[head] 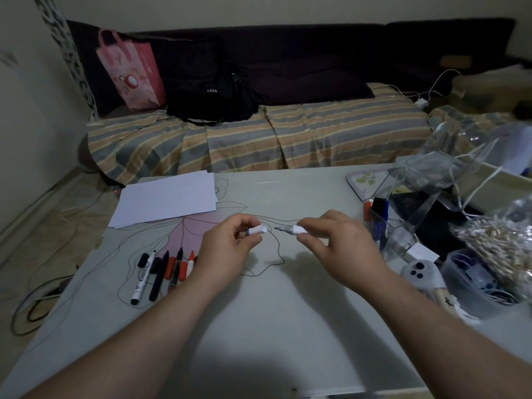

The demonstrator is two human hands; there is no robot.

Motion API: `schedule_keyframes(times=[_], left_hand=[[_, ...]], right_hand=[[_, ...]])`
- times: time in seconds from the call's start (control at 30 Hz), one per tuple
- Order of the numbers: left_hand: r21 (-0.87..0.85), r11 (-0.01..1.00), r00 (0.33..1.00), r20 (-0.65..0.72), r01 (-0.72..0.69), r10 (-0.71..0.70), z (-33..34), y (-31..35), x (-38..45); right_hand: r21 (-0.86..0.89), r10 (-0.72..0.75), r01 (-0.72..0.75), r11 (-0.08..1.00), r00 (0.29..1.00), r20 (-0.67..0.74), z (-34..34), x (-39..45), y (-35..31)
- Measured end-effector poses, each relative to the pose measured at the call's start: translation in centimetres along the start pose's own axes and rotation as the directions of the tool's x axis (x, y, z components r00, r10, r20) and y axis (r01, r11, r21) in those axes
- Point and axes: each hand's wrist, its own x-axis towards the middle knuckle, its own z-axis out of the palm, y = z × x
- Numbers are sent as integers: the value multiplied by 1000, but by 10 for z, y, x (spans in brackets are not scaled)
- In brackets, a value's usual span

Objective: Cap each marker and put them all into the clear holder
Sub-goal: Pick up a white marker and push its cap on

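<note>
My left hand (230, 249) pinches a small white marker cap (257, 230) above the middle of the table. My right hand (334, 243) holds a white marker (290, 229) with its bare tip pointing left at the cap, a short gap between them. Several uncapped black and red markers (161, 272) and loose caps lie in a row on the table to the left of my left hand. The clear holder (403, 223) stands at the right, with an orange marker (366, 210) and a blue marker (380, 217) inside it.
A stack of white paper (167, 201) lies at the table's far left. At the right are a clear plastic bag (449, 165), a white phone (420, 273), a tub of cables (475, 283) and a shredded-paper bundle (501, 243). A striped sofa (259, 136) stands behind the table.
</note>
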Motion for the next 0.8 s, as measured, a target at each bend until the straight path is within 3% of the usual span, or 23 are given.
schedule_keyframes(times=[0.37,0.67,0.8], left_hand=[[178,974,990,58,-139,131,12,8,-7],[344,902,965,78,-260,249,14,7,-8],[332,903,962,67,-273,266,12,10,-9]], right_hand=[[-185,-68,71,980,997,19,3,-2,-2],[-263,-125,129,956,992,33,3,2,-5],[-230,-162,161,960,987,15,5,0,-5]])
